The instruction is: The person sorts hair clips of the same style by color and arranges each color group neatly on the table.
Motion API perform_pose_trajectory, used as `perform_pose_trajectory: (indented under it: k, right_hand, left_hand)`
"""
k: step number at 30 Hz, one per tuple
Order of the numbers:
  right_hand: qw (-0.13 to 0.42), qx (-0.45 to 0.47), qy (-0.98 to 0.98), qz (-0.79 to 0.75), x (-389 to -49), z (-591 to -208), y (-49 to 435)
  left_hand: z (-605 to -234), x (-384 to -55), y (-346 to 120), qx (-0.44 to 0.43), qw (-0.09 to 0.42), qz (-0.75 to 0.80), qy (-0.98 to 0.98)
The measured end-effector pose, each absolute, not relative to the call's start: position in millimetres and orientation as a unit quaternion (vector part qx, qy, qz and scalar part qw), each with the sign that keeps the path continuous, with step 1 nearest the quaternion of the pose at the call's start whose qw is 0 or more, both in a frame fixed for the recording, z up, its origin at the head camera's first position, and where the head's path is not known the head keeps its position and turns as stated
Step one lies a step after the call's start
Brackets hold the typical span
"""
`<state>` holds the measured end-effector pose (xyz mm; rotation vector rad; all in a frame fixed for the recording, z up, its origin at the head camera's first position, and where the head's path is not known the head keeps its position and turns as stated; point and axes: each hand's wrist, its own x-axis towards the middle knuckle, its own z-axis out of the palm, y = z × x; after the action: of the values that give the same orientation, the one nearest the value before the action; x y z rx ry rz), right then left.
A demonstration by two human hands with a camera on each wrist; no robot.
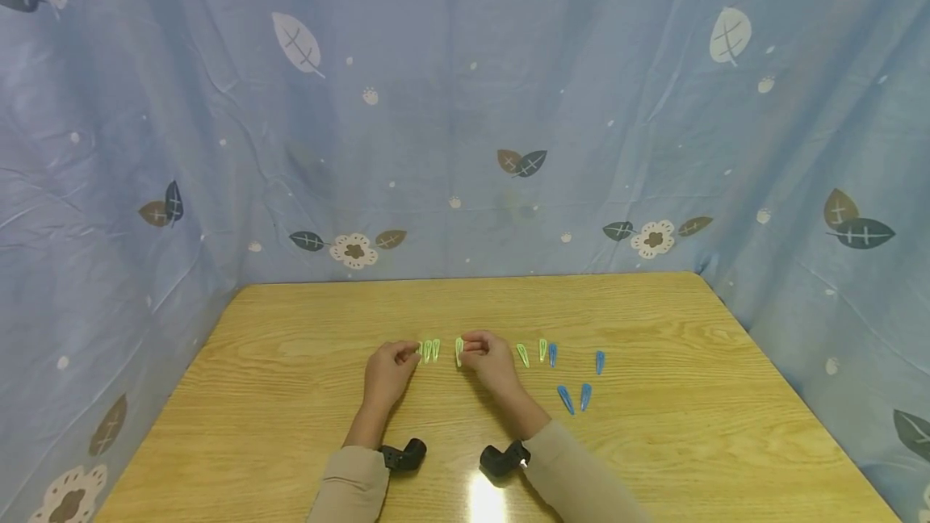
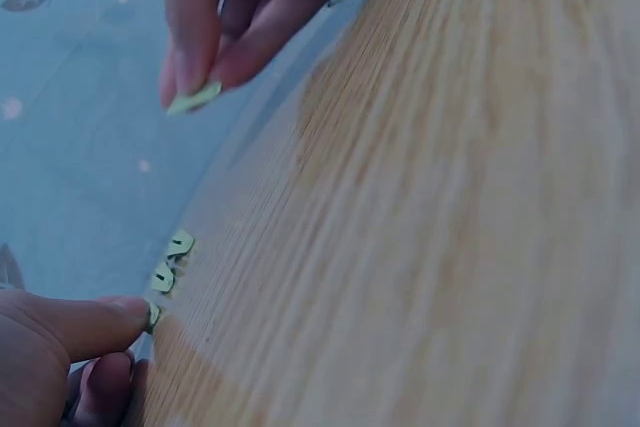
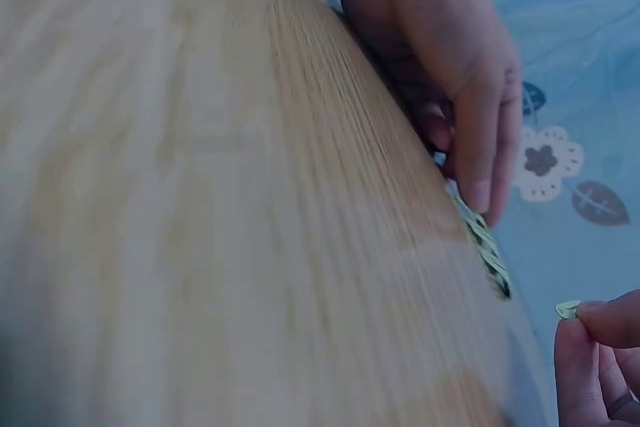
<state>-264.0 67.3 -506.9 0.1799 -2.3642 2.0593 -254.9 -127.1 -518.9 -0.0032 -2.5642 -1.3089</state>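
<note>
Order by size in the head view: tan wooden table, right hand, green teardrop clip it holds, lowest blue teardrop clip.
1. Wooden table
2. Right hand
3. Green clip and blue clip: too alike to rank.

Between left hand and right hand runs a gap, partly blocked by green clips.

Under the left hand and right hand, a table is surfaced in smooth, grained wood, with glossy glare thrown back nearer than the hands. Green clips between the hands and blue clips to their right are smoothly finished; metal or plastic cannot be told. Beyond, a curtain is made of matt, creased cloth. Matt cloth sleeves and black, plastic-looking cameras are worn behind the hands.
</note>
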Motion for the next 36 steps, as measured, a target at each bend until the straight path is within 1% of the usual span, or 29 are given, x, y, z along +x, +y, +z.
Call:
perform_pose_trajectory:
  k: [3,10,25,36]
  right_hand:
    - [-0.005,0.051,-0.757,0.652,-267.3,-509.3,59.4]
    - [0.01,0.043,-0.783,0.621,-271.7,-510.8,46.5]
    - [0.018,0.006,-0.851,0.524,-278.7,-497.4,30.2]
    - [0.036,0.006,-0.876,0.481,-277.9,-492.1,25.6]
  left_hand:
    - [-519.5,-254.6,-126.9,0.0,0.132,-0.45,-0.883]
    - [-523.3,-255.6,-126.3,-0.002,0.128,-0.45,-0.884]
    - [-521.6,-255.2,-127.1,-0.004,0.13,-0.45,-0.883]
    - [-521.4,-254.9,-127.4,-0.008,0.132,-0.451,-0.883]
